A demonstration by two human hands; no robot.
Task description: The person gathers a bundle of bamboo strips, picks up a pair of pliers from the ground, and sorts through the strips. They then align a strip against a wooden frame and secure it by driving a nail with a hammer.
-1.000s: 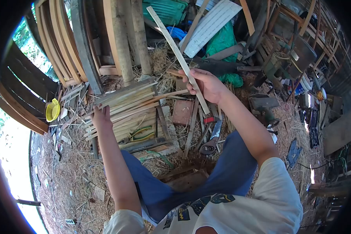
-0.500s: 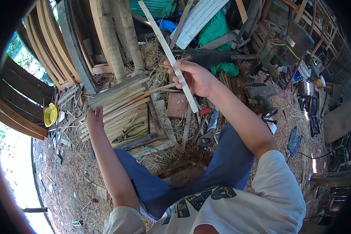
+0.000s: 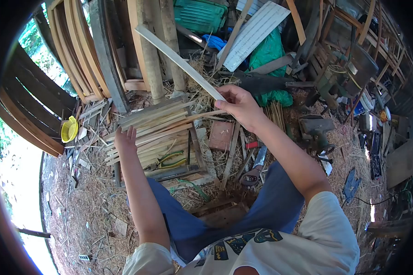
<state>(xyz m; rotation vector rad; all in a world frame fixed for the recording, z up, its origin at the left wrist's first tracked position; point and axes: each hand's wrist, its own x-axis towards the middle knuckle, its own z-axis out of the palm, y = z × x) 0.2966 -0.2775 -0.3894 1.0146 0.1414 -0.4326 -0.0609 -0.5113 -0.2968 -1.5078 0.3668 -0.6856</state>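
My right hand (image 3: 238, 105) is closed round the lower end of a pale wooden strip (image 3: 179, 61), which slants up to the left. My left hand (image 3: 125, 139) has its fingers apart at the left ends of several thin wooden strips (image 3: 156, 134). These strips lie across a low wooden frame (image 3: 198, 151). Pliers with yellow-green handles (image 3: 173, 161) rest on the frame's lower part. Right of the frame lies a reddish block (image 3: 221, 135).
A handsaw (image 3: 253, 173) lies by my right knee. A yellow bowl (image 3: 69, 129) is at the left. Upright planks (image 3: 106, 55) and posts stand behind the frame. A green crate (image 3: 200, 15) and green plastic bags (image 3: 267, 55) are at the back. A metal vise (image 3: 315, 128) stands at the right.
My right hand has turned the pale strip to a flatter slant and now grips it at its lower end. The view has shifted, so the surroundings appear further right.
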